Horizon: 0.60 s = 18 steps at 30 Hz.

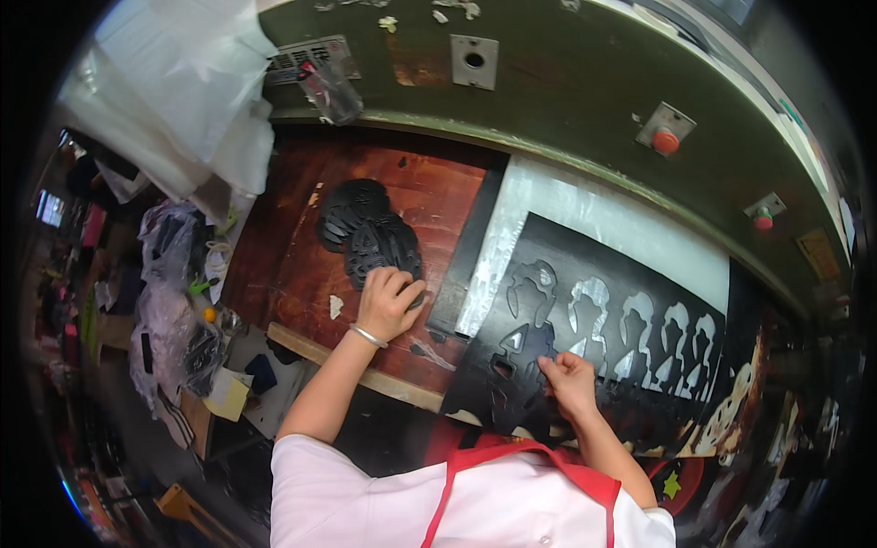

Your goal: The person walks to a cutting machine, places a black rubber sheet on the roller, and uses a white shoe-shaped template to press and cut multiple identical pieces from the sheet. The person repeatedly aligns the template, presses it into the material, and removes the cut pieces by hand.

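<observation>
My left hand (pixel 388 306), with a bracelet at the wrist, lies at the near end of a pile of black cut-out pieces (pixel 358 219). Its fingers are curled round the edge of the pieces there. To the right, a black sheet (pixel 585 247) with rows of shaped openings lies on a pale board (pixel 621 205). My right hand (pixel 570 382) is over the sheet's near left part, thumb and finger pinched together. A dark, slightly shiny cut piece (pixel 532 343) is at those fingertips; its outline merges with the sheet.
The pile rests on a reddish-brown wooden board (pixel 292 247). Behind rises a green machine beam (pixel 566 73) with a red button (pixel 665 142) and a clear plastic cup (pixel 333 96). White sheeting (pixel 174 82) hangs at far left, above clear plastic bags (pixel 178 320).
</observation>
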{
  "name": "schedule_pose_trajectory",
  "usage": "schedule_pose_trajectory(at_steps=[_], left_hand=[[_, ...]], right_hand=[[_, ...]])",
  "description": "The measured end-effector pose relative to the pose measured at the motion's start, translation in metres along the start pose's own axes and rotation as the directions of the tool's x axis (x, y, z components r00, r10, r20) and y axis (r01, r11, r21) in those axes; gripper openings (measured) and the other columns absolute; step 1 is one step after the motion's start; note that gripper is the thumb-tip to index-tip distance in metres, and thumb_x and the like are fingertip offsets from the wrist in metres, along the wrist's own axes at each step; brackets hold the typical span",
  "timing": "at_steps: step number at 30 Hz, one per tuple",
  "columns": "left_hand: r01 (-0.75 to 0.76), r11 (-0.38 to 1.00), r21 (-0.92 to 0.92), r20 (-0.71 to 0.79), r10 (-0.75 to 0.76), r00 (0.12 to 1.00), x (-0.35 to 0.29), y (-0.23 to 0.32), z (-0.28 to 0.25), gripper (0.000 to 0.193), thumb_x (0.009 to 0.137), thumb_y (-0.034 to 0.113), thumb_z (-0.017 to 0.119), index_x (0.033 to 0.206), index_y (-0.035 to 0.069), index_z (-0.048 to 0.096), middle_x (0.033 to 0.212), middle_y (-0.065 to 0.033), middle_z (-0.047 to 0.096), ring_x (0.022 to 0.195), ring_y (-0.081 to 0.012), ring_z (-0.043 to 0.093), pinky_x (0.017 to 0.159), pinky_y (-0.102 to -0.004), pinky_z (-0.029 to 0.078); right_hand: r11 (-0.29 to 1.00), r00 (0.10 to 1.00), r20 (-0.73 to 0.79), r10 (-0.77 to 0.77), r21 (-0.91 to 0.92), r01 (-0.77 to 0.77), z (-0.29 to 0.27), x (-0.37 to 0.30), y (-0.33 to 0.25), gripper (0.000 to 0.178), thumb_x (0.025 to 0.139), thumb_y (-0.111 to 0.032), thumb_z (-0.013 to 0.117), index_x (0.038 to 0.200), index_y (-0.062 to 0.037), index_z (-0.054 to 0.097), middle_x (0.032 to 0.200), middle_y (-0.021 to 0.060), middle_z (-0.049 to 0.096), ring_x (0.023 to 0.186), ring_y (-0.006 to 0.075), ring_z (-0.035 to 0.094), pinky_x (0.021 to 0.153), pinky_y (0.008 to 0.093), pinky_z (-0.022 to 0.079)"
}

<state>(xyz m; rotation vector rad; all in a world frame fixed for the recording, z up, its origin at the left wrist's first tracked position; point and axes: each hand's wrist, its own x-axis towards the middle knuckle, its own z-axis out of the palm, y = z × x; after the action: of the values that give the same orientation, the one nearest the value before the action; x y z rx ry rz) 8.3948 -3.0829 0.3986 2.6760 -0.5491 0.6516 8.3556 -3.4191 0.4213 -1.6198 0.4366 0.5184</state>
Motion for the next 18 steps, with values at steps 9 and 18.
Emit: schedule_pose_trajectory(at_steps=[9, 18], left_hand=[[0.097, 0.895, -0.435, -0.013, -0.113, 0.993, 0.031, 0.122, -0.010, 0.023, 0.076, 0.001, 0.068, 0.099, 0.001, 0.067, 0.088, -0.0134, 0.064, 0.080, -0.0303, 0.060, 0.071, -0.0373, 0.048], [0.176, 0.810, -0.559, 0.226, -0.055, 0.973, 0.042, 0.184, 0.041, 0.027, 0.089, 0.016, 0.059, 0.108, -0.002, 0.062, 0.103, -0.0205, 0.054, 0.097, -0.0357, 0.054, 0.085, -0.0414, 0.044]], right_hand=[[0.936, 0.917, -0.187, -0.353, -0.061, 0.348, 0.010, -0.008, 0.013, 0.019, 0.085, -0.013, 0.070, 0.079, 0.0021, 0.059, 0.063, 0.0034, 0.050, 0.058, 0.0064, 0.043, 0.052, 0.0260, 0.038], [0.782, 0.821, -0.241, -0.517, 0.257, 0.568, -0.024, -0.056, -0.001, 0.015, 0.098, -0.013, 0.050, 0.093, -0.0003, 0.054, 0.074, 0.0052, 0.063, 0.072, 0.0110, 0.063, 0.067, 0.0256, 0.050]])
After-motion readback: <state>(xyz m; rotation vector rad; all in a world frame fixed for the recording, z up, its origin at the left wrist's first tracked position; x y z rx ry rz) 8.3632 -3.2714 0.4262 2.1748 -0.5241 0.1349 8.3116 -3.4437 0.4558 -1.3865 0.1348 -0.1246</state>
